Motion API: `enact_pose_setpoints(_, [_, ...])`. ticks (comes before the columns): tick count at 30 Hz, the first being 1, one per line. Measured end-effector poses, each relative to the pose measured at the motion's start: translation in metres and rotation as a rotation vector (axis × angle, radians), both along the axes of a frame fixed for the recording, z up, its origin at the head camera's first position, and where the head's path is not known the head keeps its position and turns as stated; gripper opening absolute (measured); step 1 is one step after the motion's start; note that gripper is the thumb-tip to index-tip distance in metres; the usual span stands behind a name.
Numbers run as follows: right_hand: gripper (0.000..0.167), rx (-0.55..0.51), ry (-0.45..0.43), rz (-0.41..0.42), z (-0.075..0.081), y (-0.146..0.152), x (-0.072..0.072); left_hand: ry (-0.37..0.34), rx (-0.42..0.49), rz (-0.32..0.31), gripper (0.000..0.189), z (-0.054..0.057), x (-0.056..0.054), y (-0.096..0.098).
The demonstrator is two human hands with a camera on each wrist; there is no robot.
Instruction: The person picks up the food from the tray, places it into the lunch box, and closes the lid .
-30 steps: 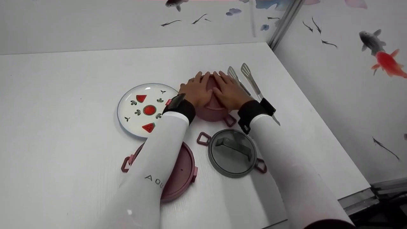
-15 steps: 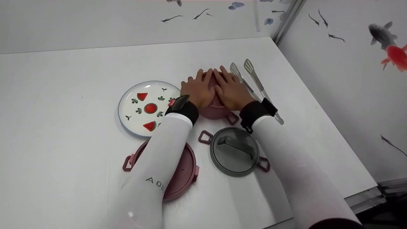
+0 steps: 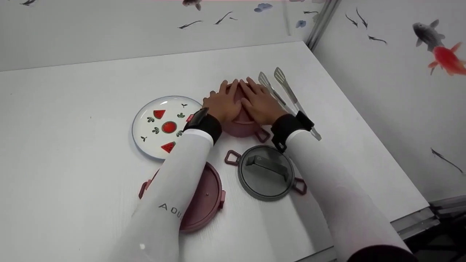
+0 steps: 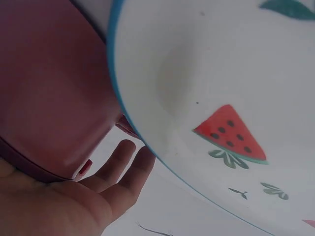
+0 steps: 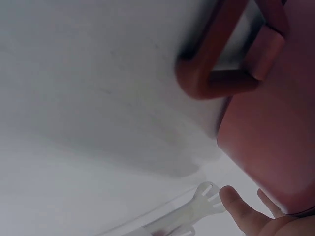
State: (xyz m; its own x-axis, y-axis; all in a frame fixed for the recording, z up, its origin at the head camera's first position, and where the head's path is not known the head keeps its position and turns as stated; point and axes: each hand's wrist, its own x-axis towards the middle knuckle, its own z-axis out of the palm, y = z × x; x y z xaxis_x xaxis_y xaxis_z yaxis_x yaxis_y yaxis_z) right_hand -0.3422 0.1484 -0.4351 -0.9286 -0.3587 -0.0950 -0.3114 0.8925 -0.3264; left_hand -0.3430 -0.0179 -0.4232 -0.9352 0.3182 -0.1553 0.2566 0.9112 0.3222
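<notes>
A small maroon pot (image 3: 240, 130) stands near the middle of the table in the head view, one loop handle toward the front right. My left hand (image 3: 222, 104) lies across the left part of its flat top. On the right part rests my right hand (image 3: 263, 105), thumb close to the left thumb. Both hands have their fingers extended and pointing away. In the left wrist view the pot's side (image 4: 54, 88) is near the palm, beside a plate's blue rim. The right wrist view shows the pot's wall (image 5: 275, 137) and loop handle. Contact under the palms is hidden.
A white plate (image 3: 147, 136) with watermelon drawings sits left of the pot. Metal tongs (image 3: 287, 91) with slotted ends lie right. In front are a grey-lidded pot (image 3: 267, 182) with maroon handles and a maroon round lidded container (image 3: 204, 203), partly behind the left sleeve.
The head view shifts slightly between frames. Both hands stay on the pot's top with nearly the same spread, and the objects keep their places.
</notes>
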Motion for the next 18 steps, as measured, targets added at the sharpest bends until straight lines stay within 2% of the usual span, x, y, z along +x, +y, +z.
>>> enact_pose_setpoints(3, [0.063, -0.113, -0.019, -0.046, 0.003, 0.004, 0.000, 0.003, 0.019, -0.007, 0.066, 0.002, -0.003, 0.000])
enact_pose_setpoints(5, [0.065, -0.204, -0.038, -0.083, 0.002, 0.006, 0.003, -0.009, 0.036, 0.004, 0.066, -0.002, -0.005, -0.003])
enact_pose_setpoints(9, [0.068, -0.338, -0.073, -0.213, 0.000, 0.020, 0.019, -0.010, 0.059, 0.007, 0.068, -0.003, -0.009, -0.004])
enact_pose_setpoints(13, [0.060, -0.388, -0.206, -0.321, -0.002, 0.033, 0.036, -0.017, 0.067, 0.017, 0.069, 0.002, -0.009, -0.002])
enact_pose_setpoints(15, [0.055, -0.421, -0.283, -0.340, -0.002, 0.036, 0.040, -0.017, 0.068, 0.025, 0.070, 0.003, -0.008, 0.000])
enact_pose_setpoints(18, [0.047, -0.497, -0.352, -0.354, -0.002, 0.035, 0.041, -0.018, 0.068, 0.023, 0.070, 0.001, -0.008, 0.002])
